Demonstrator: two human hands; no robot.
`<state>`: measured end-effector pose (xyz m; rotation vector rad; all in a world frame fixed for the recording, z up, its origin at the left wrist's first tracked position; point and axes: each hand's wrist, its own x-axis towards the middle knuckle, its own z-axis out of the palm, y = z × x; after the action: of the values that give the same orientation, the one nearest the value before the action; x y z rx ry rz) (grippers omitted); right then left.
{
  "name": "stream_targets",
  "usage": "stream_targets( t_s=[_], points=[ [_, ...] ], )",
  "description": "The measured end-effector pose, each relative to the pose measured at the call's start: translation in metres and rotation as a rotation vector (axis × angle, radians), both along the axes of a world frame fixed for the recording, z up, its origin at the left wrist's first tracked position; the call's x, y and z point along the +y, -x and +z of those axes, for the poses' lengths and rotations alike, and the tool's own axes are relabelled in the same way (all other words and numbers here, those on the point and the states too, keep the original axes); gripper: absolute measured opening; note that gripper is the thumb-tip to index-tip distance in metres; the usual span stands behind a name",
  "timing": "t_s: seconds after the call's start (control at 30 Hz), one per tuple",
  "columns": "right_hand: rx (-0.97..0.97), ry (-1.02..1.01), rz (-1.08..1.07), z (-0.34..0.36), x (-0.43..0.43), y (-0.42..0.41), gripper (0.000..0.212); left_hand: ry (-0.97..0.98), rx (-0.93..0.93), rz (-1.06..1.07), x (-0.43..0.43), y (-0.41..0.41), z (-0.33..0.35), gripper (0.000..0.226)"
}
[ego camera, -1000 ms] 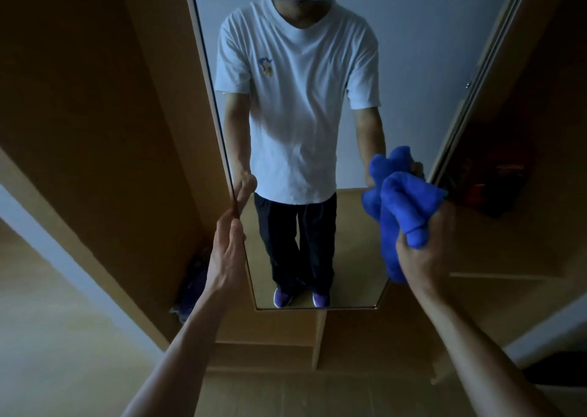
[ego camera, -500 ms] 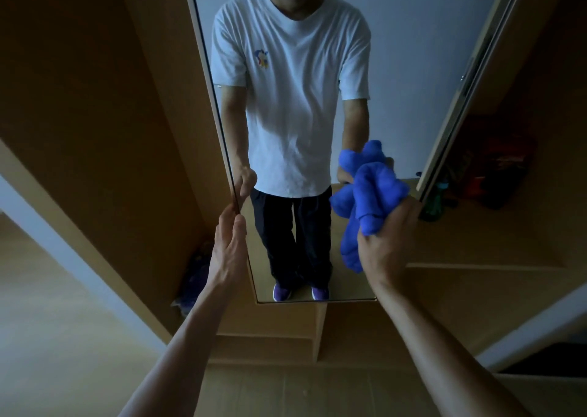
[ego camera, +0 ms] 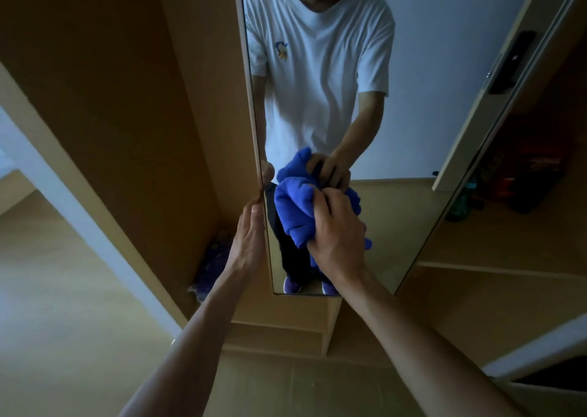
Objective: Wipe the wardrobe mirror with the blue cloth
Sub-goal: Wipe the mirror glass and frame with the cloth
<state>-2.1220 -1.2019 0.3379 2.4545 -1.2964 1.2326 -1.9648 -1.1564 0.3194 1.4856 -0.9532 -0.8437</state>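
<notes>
The tall wardrobe mirror fills the middle of the view on the inside of an open door and reflects a person in a white T-shirt. My right hand grips a bunched blue cloth and presses it against the glass near the mirror's lower left part. My left hand lies flat along the mirror's left edge, fingers straight, with the fingertips hooked at the edge.
Wooden wardrobe panels stand on both sides. A dark bundle of fabric lies on the wardrobe floor at the left. A shelf at the right holds a green bottle and dark items. Wooden drawers sit below the mirror.
My right hand has carried the blue cloth leftward across the glass, from the mirror's right edge to near its left edge. My left hand has stayed on the left edge.
</notes>
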Motion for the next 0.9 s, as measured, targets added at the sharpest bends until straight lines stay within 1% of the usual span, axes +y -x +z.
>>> stream_targets(
  t_s=[0.13,0.33,0.53,0.7,0.8,0.9],
  points=[
    [0.116,0.055,0.031,0.002,-0.001,-0.002,0.054,-0.033,0.041,-0.009,-0.001,-0.004,-0.002,0.067],
    [0.34,0.167,0.086,-0.004,-0.003,-0.004,0.051,-0.039,0.005,-0.025,0.003,-0.001,0.012,0.056],
    [0.379,0.227,0.059,-0.024,-0.003,-0.009,0.052,-0.052,-0.023,-0.028,0.004,-0.006,0.018,0.047],
    [0.497,0.179,0.109,-0.063,-0.005,-0.017,0.075,-0.057,-0.094,-0.009,-0.003,-0.007,0.006,0.042],
    [0.507,0.147,0.16,-0.09,-0.005,-0.02,0.07,-0.104,-0.091,-0.002,-0.005,-0.011,0.0,0.037],
    [0.584,0.064,0.179,-0.116,-0.002,-0.019,0.07,-0.116,-0.064,-0.002,-0.006,-0.013,0.0,0.034]
  ],
)
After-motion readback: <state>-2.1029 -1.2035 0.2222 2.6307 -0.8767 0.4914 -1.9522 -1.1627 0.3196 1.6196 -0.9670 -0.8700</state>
